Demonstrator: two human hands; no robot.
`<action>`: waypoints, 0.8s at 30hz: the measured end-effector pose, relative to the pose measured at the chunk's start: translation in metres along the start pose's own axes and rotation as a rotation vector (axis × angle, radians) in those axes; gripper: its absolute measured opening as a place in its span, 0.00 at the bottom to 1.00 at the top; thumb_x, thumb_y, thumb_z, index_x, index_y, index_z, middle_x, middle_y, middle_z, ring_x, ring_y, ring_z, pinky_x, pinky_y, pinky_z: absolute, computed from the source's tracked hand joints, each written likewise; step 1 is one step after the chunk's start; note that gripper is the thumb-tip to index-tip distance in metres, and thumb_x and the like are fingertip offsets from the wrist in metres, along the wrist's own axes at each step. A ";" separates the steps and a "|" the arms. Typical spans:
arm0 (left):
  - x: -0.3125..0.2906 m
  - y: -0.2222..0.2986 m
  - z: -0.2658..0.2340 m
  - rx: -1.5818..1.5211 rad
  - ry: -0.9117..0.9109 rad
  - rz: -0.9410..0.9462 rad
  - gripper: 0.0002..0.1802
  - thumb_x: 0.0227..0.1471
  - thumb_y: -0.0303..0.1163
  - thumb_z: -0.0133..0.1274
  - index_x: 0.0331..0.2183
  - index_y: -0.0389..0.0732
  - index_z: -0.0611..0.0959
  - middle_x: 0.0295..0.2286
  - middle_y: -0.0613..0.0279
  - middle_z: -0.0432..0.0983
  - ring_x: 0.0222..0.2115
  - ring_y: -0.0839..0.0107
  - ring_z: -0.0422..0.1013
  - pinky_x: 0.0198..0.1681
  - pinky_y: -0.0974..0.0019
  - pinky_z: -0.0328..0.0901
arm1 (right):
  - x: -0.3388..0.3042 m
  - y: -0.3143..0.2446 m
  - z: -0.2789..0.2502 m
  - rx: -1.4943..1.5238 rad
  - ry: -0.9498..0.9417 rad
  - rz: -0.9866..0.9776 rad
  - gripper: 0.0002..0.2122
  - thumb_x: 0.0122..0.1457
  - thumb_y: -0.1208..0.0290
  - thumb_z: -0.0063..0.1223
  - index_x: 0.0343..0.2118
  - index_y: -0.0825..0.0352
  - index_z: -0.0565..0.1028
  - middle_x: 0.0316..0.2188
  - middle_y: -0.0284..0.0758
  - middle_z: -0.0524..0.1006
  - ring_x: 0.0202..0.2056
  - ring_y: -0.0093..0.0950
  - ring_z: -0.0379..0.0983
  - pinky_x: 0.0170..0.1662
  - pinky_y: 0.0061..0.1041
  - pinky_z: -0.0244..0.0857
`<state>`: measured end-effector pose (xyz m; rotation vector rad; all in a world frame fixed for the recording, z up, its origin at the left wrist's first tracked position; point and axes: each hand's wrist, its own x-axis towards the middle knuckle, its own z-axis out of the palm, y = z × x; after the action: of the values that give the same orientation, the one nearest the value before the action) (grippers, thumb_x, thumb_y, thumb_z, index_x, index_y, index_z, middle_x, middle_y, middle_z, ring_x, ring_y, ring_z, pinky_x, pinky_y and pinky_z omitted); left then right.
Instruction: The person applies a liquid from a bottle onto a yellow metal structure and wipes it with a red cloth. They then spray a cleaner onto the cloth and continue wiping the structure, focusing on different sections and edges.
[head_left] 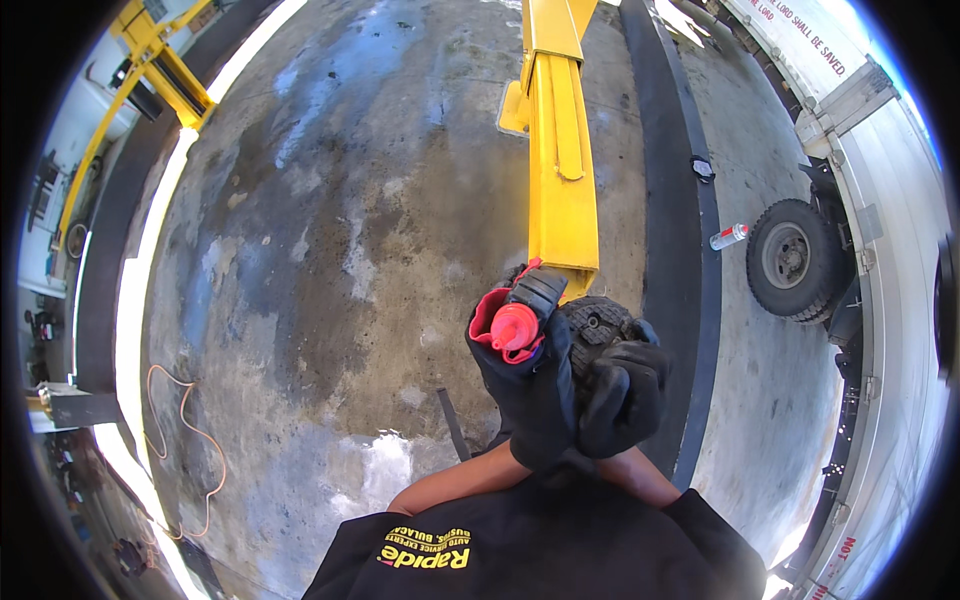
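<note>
Close in front of me, my left hand point(533, 395), in a black glove, is closed around a bottle with a red cap point(515, 328). Red material point(484, 315) shows around that cap; what it belongs to I cannot tell. My right hand point(626, 396), also black-gloved, is beside it with its fingers curled, at a round black ridged pad point(597, 322). Whether those fingers grip the pad or something else is hidden. The pad sits by the near end of a yellow lift arm point(562, 190), which reaches away from me.
A white truck body point(890, 180) runs along the right, with a wheel point(786, 255) low beside it. A red-and-silver spray can point(729, 237) stands near that wheel. At left are a yellow lift post point(172, 85) and an orange hose point(190, 430) on the stained concrete floor point(330, 250).
</note>
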<state>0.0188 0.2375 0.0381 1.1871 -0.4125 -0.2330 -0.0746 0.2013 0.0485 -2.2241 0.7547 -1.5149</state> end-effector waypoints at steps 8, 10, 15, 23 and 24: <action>0.152 -0.063 0.107 -0.170 0.128 0.044 0.19 0.68 0.24 0.62 0.57 0.37 0.77 0.48 0.61 0.81 0.47 0.70 0.78 0.58 0.61 0.71 | 0.135 0.103 0.100 -0.038 0.035 -0.029 0.01 0.61 0.74 0.62 0.33 0.64 0.82 0.36 0.39 0.82 0.39 0.44 0.79 0.53 0.47 0.74; 0.209 -0.090 0.132 -0.076 0.130 0.116 0.11 0.72 0.26 0.58 0.53 0.36 0.80 0.44 0.62 0.81 0.43 0.71 0.78 0.50 0.63 0.73 | 0.175 0.136 0.139 -0.056 0.043 0.004 0.02 0.62 0.72 0.64 0.34 0.62 0.82 0.36 0.38 0.82 0.39 0.45 0.79 0.51 0.46 0.74; 0.329 -0.139 0.176 0.108 0.126 0.115 0.22 0.69 0.30 0.63 0.59 0.38 0.76 0.46 0.61 0.82 0.46 0.71 0.79 0.51 0.62 0.73 | 0.263 0.205 0.214 -0.021 0.098 -0.025 0.04 0.62 0.69 0.65 0.35 0.60 0.81 0.33 0.37 0.80 0.38 0.44 0.77 0.44 0.45 0.71; 0.357 -0.136 0.186 0.141 -0.021 0.180 0.23 0.68 0.31 0.65 0.58 0.39 0.77 0.48 0.60 0.84 0.47 0.71 0.79 0.52 0.64 0.73 | 0.284 0.229 0.228 0.083 0.137 -0.042 0.05 0.62 0.66 0.66 0.35 0.60 0.81 0.33 0.36 0.80 0.40 0.43 0.76 0.46 0.45 0.69; 0.352 -0.129 0.185 0.153 0.013 0.224 0.21 0.68 0.31 0.65 0.58 0.38 0.77 0.47 0.60 0.83 0.47 0.71 0.79 0.52 0.64 0.73 | 0.287 0.226 0.223 0.093 0.103 -0.046 0.05 0.62 0.67 0.66 0.36 0.60 0.82 0.35 0.36 0.80 0.42 0.43 0.76 0.48 0.45 0.69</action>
<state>0.2624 -0.1023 0.0420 1.2804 -0.5552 0.0002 0.1625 -0.1550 0.0543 -2.1230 0.6533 -1.6621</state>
